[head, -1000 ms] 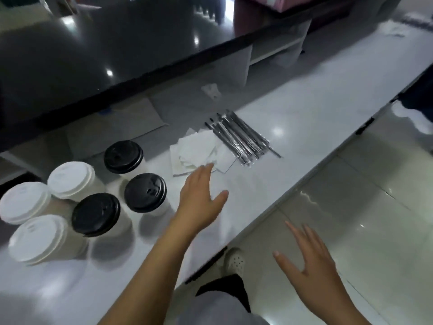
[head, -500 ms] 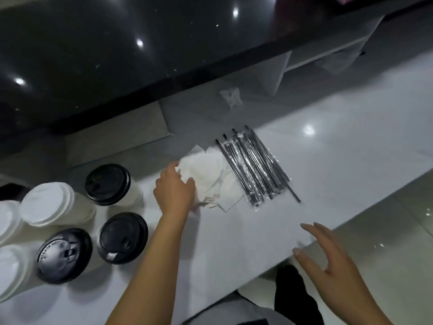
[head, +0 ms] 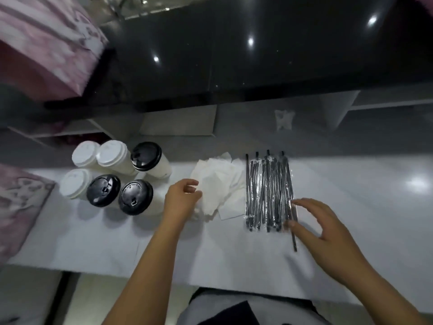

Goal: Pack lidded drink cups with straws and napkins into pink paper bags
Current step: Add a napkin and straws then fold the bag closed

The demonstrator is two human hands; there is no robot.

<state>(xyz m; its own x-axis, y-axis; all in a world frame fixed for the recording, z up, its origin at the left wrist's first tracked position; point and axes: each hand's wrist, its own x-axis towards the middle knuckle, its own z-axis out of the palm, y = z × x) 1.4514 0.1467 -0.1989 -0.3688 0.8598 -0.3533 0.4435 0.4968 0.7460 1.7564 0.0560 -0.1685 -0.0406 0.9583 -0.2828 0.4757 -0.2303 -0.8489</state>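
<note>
On the desk (head: 363,195) six lidded cups (head: 117,177) stand unbagged beside napkins (head: 218,184) and straws (head: 269,191), bags (head: 18,207) off left; left hand (head: 181,200) pinches the napkins' edge, right hand (head: 323,228) fingers wide over the straws, so packing looks barely begun.

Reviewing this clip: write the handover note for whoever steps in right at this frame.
Left hand pinches the edge of the napkins.
Right hand is open, fingers touching the wrapped straws.
Six lidded cups stand grouped left of the napkins; a pink bag sits at far left.
Done: nothing visibly packed.
Left: cups, straws and napkins into bags.
</note>
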